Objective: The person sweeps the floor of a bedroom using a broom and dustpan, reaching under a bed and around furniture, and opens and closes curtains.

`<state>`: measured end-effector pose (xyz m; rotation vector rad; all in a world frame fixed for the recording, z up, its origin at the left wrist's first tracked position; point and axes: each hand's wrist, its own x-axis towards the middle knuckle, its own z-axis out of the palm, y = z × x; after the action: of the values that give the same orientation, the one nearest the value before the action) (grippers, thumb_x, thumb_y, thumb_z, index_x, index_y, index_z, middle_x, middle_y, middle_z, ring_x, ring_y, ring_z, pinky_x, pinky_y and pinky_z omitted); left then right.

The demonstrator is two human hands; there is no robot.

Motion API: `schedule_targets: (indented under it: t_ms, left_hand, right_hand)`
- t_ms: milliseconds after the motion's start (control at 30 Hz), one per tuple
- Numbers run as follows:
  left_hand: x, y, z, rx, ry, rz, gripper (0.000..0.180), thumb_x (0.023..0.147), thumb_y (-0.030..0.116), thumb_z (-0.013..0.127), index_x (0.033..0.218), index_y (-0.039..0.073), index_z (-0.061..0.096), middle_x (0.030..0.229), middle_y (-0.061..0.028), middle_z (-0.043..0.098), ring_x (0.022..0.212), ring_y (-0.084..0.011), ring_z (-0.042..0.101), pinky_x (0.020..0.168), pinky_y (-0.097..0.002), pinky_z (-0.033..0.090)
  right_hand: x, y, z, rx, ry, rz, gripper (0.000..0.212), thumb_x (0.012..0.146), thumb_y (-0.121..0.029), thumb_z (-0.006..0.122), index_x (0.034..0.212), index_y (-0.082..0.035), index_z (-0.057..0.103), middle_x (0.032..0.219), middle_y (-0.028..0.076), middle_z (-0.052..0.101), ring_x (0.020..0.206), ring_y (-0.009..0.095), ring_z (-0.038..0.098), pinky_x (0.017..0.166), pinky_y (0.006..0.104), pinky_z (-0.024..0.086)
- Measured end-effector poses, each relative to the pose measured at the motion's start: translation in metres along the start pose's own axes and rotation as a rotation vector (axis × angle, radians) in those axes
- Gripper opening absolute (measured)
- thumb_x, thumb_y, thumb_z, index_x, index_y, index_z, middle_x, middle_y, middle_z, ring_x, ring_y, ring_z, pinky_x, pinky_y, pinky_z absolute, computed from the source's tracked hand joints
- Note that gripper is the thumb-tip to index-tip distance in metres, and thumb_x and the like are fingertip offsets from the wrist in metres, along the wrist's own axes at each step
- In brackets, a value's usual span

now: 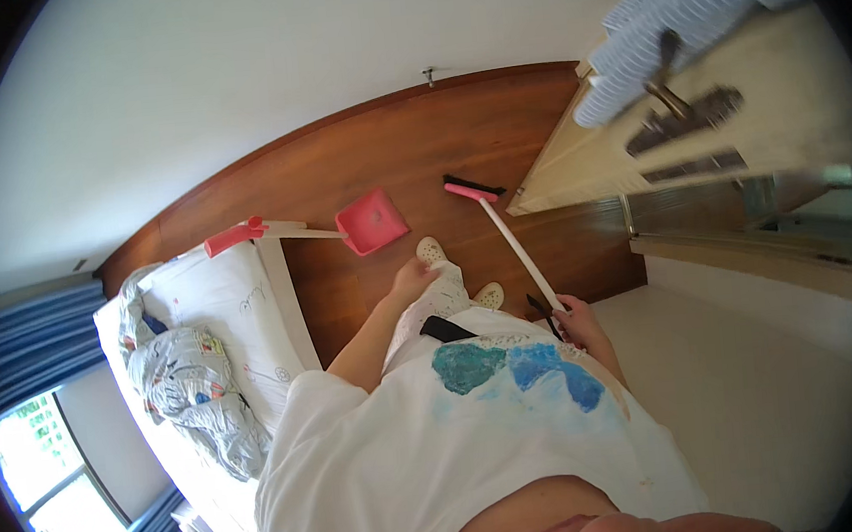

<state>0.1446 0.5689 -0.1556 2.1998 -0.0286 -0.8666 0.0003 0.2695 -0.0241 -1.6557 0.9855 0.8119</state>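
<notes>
My right hand (580, 322) is closed around the upper part of a broom's white handle (516, 244). The broom slants away from me, and its pink head (470, 192) with black bristles rests on the wooden floor near the door. A dark, narrow piece lies beside the handle at that hand; I cannot make out what it is. Over my left leg hangs my left hand (414, 279), holding nothing, its fingers loosely extended. Ahead of it a pink dustpan (373, 222) sits on the floor, its long pale handle reaching left to a red-pink grip (234, 237) by the bed corner.
At left stands a bed (249, 310) with a white sheet and a rumpled grey cover (195, 379). Beyond are blue curtains (41, 331) and a window. An open door (587, 153) with a bronze handle and a striped cloth is at right. A doorstop (429, 74) projects from the far wall.
</notes>
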Motion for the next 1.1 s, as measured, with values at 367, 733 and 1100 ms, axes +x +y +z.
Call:
schedule_targets:
  t_ms: [367,733,1100]
  left_hand:
    - [-0.052,-0.094,-0.158,-0.846,0.728,-0.554,0.066,0.068,0.022,0.066,0.119,0.004,0.029,0.098,-0.0091,0.046,0.067,-0.0135,0.051,0.051,-0.0258,0.043]
    - [0.005,-0.08,-0.23,-0.563,0.548,-0.196,0.031,0.074,0.016,0.06,0.102,0.005,0.052,0.093,-0.0034,0.053,0.075,-0.01,0.051,0.063,-0.0241,0.042]
    - [0.027,-0.061,-0.219,-0.636,0.757,0.009,0.007,0.076,0.009,0.057,0.08,0.004,0.056,0.064,0.002,0.049,0.056,-0.0054,0.044,0.049,-0.0187,0.035]
  right_hand:
    - [0.116,-0.066,0.028,0.081,-0.262,-0.176,0.027,0.079,-0.012,0.049,0.106,-0.009,0.049,0.065,0.005,0.05,0.045,0.01,0.045,0.04,0.0205,0.037]
    - [0.138,-0.164,0.027,0.556,-0.46,0.072,0.034,0.082,-0.012,0.045,0.115,-0.008,0.038,0.064,0.006,0.043,0.045,0.008,0.038,0.038,0.018,0.034]
    - [0.196,-0.223,0.031,0.996,-0.732,0.33,0.012,0.082,-0.013,0.044,0.091,-0.005,0.043,0.061,0.002,0.042,0.045,0.005,0.04,0.037,0.0149,0.037]
